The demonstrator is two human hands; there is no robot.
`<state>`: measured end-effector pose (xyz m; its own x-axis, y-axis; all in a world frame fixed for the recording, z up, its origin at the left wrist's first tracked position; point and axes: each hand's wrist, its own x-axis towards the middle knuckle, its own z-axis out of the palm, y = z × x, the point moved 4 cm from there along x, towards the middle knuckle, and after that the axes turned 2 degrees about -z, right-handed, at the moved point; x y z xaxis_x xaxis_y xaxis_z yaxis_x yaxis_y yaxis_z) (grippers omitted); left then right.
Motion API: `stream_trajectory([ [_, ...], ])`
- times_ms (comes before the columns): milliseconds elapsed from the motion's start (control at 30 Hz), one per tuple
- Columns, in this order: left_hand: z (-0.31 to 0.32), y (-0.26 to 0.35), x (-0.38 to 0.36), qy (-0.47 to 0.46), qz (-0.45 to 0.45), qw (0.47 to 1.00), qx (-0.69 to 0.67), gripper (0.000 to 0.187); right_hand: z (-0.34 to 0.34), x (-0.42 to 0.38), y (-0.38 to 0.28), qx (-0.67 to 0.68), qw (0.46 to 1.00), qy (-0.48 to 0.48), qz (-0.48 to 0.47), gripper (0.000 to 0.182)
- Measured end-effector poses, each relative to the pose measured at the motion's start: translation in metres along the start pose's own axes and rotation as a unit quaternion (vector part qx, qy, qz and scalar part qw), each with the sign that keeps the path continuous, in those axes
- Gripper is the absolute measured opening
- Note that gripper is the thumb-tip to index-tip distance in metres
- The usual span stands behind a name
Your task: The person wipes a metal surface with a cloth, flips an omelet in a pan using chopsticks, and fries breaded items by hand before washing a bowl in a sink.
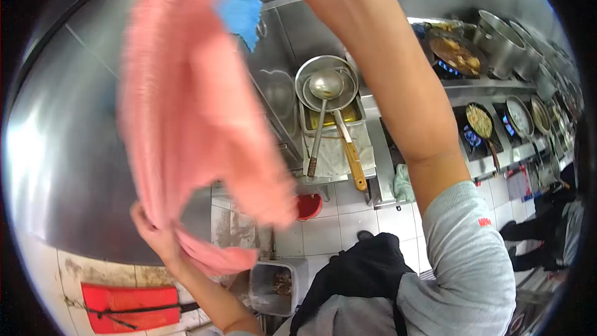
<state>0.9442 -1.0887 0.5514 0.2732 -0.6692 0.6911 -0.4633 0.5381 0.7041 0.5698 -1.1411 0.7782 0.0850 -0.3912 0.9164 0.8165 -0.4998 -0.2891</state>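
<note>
left hand (152,231): fingers clamping lower end of limp pink cloth towel (186,106)
right hand: reaching overhead, out of frame, fingers cannot tell
step: stretching towel
next: needing steady grip

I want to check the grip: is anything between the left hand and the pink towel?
Nothing visible: the left hand grips the pink towel's lower end directly. The right hand is out of view above.

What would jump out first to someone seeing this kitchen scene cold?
A big pink cloth fills the left of the view, its lower end gripped by the left hand. The right arm reaches up out of frame. Behind, a ladle rests in a steel bowl, and pans of food sit over burners on the right.
</note>
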Motion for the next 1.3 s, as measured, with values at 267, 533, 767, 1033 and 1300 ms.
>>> stream_trajectory([
  [267,0.026,0.006,-0.072,-0.174,-0.136,0.947,-0.233,0.030,-0.111,-0.305,0.052,-0.553,0.694,0.427,0.174,0.025],
  [533,0.119,-0.019,-0.142,-0.284,-0.254,0.880,-0.283,0.042,-0.051,-0.486,0.177,-0.133,0.738,0.534,0.390,0.030],
  [767,0.158,-0.047,-0.164,-0.190,-0.402,0.817,-0.367,0.052,-0.044,-0.516,0.187,0.170,0.539,0.609,0.556,0.034],
  [1033,0.201,-0.082,-0.183,-0.301,-0.264,0.910,-0.109,0.048,-0.129,-0.488,0.172,-0.091,0.619,0.713,0.317,0.032],
  [1300,0.295,-0.185,-0.241,-0.212,-0.600,0.628,-0.448,0.038,-0.260,-0.539,0.262,-0.533,0.447,0.540,0.473,0.040],
])
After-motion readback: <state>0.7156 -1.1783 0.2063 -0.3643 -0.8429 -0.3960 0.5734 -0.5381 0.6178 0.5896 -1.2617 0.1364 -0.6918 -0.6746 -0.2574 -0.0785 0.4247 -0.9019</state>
